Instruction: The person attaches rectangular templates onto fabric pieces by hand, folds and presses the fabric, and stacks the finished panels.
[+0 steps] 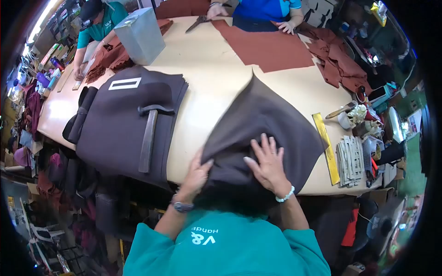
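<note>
A dark brown leather sheet (281,117) lies in front of me, wrinkled near my body, with one pointed corner facing away and its near edge hanging toward my lap. My left hand (197,175) grips its left edge, thumb on top and the other fingers partly hidden. Flat on the sheet rests my right hand (268,165), fingers spread. To the left is a stack of similar dark leather (124,124), with a hammer (149,133) and a small white rectangular frame (125,83) lying on it.
Right of the sheet are a yellow ruler (326,149), a bundle of pale strips (350,161) and a brush (340,111). A metal box (140,37) stands at the back. Across the table (198,60), two people work with reddish-brown leather (271,48); one person's hand is by scissors (198,23).
</note>
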Available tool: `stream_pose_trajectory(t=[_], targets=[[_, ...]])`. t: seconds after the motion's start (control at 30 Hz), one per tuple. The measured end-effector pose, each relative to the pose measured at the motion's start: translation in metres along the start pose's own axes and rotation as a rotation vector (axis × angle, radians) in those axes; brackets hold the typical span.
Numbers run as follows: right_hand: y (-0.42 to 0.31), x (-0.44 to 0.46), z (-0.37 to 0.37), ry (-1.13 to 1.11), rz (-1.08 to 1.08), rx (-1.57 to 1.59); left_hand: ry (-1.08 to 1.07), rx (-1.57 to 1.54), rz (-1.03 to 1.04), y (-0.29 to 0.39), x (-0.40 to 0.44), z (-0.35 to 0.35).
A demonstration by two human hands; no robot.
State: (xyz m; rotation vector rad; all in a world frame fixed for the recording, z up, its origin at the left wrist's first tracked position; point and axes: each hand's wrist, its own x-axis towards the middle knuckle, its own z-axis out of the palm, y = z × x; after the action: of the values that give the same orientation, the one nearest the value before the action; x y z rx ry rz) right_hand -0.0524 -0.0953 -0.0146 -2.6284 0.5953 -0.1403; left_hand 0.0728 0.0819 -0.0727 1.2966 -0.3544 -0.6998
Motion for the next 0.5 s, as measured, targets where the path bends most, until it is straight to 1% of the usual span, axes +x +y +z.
stream_pose_trajectory(t=[0.03, 0.1, 0.17, 0.23, 0.27, 0.3, 0.33, 0.37, 0.43, 0.5], targets=[[0.009, -0.008, 0.002, 0.025, 0.055, -0.051, 0.020, 0.109, 0.002, 0.001, -0.008, -0.024], [0.029, -0.014, 0.001, 0.163, 0.118, -0.060, 0.001, 0.396, -0.080, 0.030, -0.027, -0.053], [0.037, -0.014, 0.001, 0.172, 0.169, -0.098, 0.161, 0.897, 0.182, 0.060, -0.045, -0.046], [0.051, -0.009, 0.018, 0.135, 0.213, -0.093, 0.307, 1.072, 0.218, 0.071, -0.047, -0.030], [0.055, -0.008, 0.028, 0.156, 0.185, -0.198, 0.317, 1.248, 0.430, 0.067, -0.043, -0.025], [0.055, -0.007, 0.034, 0.177, 0.154, -0.302, 0.293, 1.283, 0.551, 0.067, -0.037, -0.015], [0.052, -0.008, 0.032, 0.165, 0.127, -0.282, 0.274, 1.343, 0.622, 0.067, -0.029, -0.003], [0.055, -0.006, 0.030, 0.136, 0.054, -0.262, 0.254, 1.402, 0.698, 0.066, -0.021, 0.011], [0.065, 0.004, 0.025, 0.084, -0.088, -0.220, 0.034, 1.382, 0.767, 0.066, -0.004, 0.038], [0.078, 0.016, 0.015, 0.048, -0.214, -0.224, -0.141, 1.376, 0.780, 0.058, 0.014, 0.060]])
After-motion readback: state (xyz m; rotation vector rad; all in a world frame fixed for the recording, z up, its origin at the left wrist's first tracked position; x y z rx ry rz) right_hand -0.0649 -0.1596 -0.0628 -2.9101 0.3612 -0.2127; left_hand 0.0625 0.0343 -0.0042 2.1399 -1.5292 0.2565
